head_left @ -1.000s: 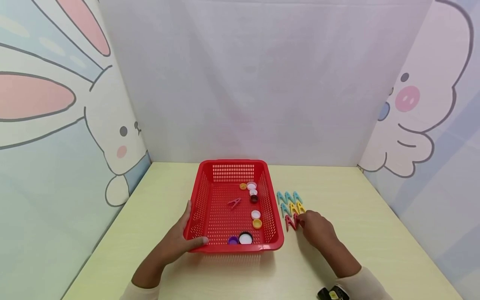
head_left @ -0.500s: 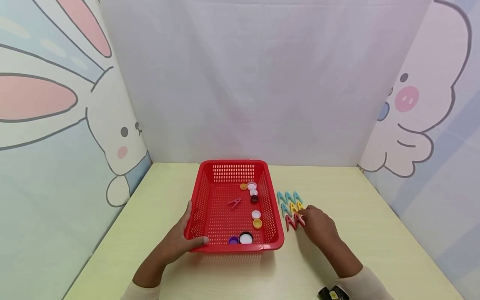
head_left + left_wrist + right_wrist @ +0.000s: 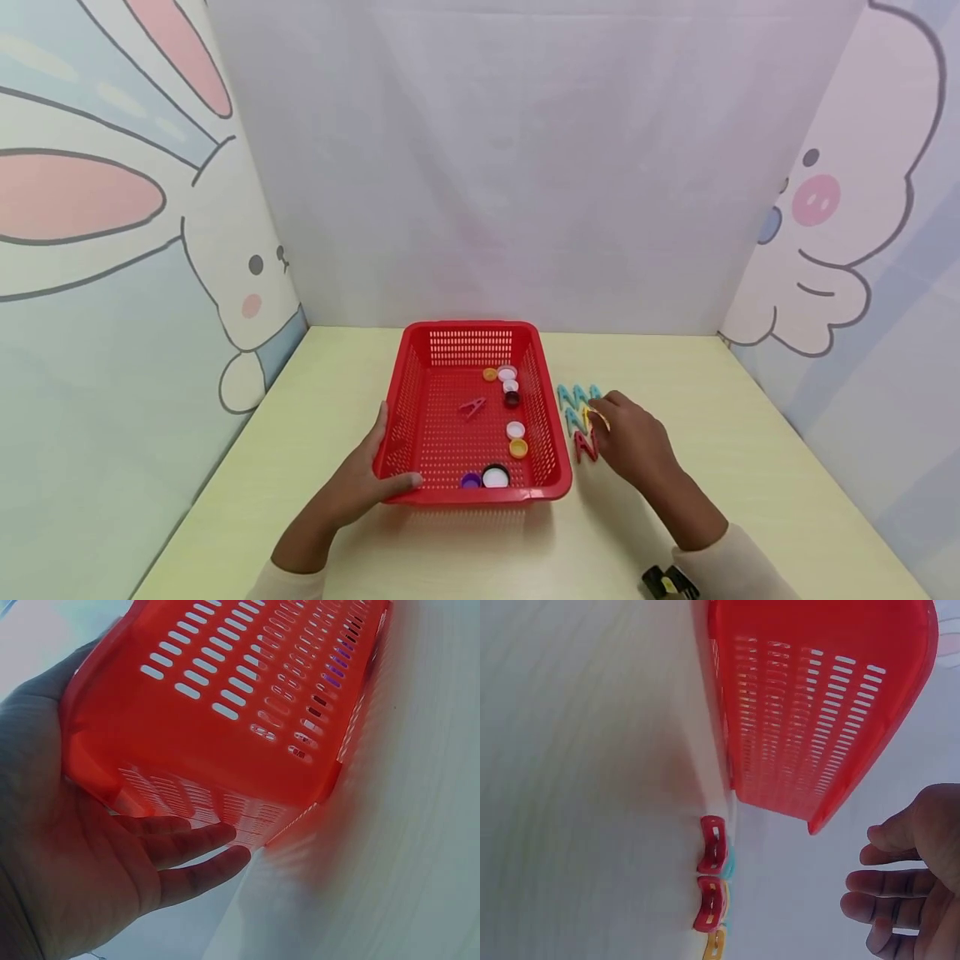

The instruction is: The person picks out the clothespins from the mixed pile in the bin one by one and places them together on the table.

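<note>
At the near left corner of a red plastic basket [image 3: 480,496], my left hand [image 3: 352,490] grips the rim. Its thumb lies over the near edge, and the left wrist view shows the fingers along the outer wall. My right hand [image 3: 637,435] is above the clothespins right of the basket, fingers loosely bent. In the right wrist view nothing shows between them. Blue clothespins [image 3: 566,397] form the back row, a blue and yellow ones [image 3: 588,417] the middle, red ones [image 3: 583,447] the front. The hand partly hides the yellow and red ones.
Inside the basket lie a pinkish-red clothespin [image 3: 472,407] and several bottle caps [image 3: 515,430] in white, yellow, black and purple. The pale tabletop [image 3: 675,367] ends at a white cloth backdrop [image 3: 465,167], with cartoon-printed panels [image 3: 255,350] at both sides.
My right hand has moved from the front-row red clothespins slightly back, over the yellow ones. A red clothespin shifted right earlier and is now mostly covered. The left hand stays on the basket.
</note>
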{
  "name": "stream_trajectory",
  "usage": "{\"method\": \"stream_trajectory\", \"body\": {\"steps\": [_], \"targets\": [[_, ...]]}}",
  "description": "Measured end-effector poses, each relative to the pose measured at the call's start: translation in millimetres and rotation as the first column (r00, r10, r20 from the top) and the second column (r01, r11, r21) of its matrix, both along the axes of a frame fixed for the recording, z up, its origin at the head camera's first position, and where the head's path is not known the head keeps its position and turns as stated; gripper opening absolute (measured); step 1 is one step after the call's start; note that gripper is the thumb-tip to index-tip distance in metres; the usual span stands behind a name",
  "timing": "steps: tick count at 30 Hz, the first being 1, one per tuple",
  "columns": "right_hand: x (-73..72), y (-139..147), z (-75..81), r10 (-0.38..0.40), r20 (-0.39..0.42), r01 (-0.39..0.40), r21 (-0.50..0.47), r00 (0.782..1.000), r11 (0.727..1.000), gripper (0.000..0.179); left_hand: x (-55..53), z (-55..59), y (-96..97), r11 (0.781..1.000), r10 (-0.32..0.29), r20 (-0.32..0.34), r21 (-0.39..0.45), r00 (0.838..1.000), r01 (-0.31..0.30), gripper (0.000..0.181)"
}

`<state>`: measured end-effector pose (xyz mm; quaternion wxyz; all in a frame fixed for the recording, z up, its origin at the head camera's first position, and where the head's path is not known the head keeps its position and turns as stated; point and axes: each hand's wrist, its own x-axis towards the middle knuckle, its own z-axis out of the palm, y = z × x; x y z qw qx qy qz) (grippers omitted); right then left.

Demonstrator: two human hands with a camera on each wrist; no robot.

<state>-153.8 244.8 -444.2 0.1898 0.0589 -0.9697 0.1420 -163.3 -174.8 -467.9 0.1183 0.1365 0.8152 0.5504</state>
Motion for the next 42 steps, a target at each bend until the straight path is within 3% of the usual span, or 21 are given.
{"method": "stream_trajectory", "body": {"steps": [9,15,19,23,28,33,36,42], "targets": [[-7.5,-24.7,25.8,0.096,-0.047,-0.091,0.098,0.994,0.991,0.041,0.3,0.3,1.1,0.999,0.023,-0.015,-0.042,1.0,-0.023,0.14],[-15.7,-46.0,53.5,0.123,0.037,-0.128,0.199,0.992,0.972,0.05,0.0,-0.4,0.8,0.999,0.024,-0.012,-0.046,1.0,-0.025,0.141],[-24.8,-60.5,69.0,0.153,0.136,-0.182,0.228,0.979,0.957,0.053,-1.3,0.6,-0.9,0.999,0.018,-0.01,-0.041,1.0,-0.019,0.14],[-34.4,-72.7,76.8,0.19,0.241,-0.244,0.22,0.952,0.944,0.054,-0.1,1.0,-0.8,0.999,0.018,-0.003,-0.031,1.0,-0.018,0.139],[-49.5,-82.5,77.4,0.274,0.338,-0.352,0.195,0.9,0.915,0.045,-0.1,-1.3,0.3,1.0,0.009,-0.013,-0.015,1.0,-0.009,0.14],[-65.0,-88.0,69.7,0.344,0.408,-0.454,0.212,0.846,0.866,0.038,-1.7,-3.1,0.0,1.0,0.002,-0.021,-0.008,1.0,-0.002,0.141],[-73.0,-91.1,64.3,0.361,0.436,-0.496,0.246,0.824,0.833,0.036,-1.5,-2.7,0.2,1.0,0.009,-0.012,-0.014,1.0,-0.009,0.141],[-85.3,-100.8,56.1,0.329,0.51,-0.501,0.246,0.795,0.83,0.041,-1.3,-2.2,0.4,1.0,0.009,0.004,0.005,1.0,-0.009,0.14]]}}
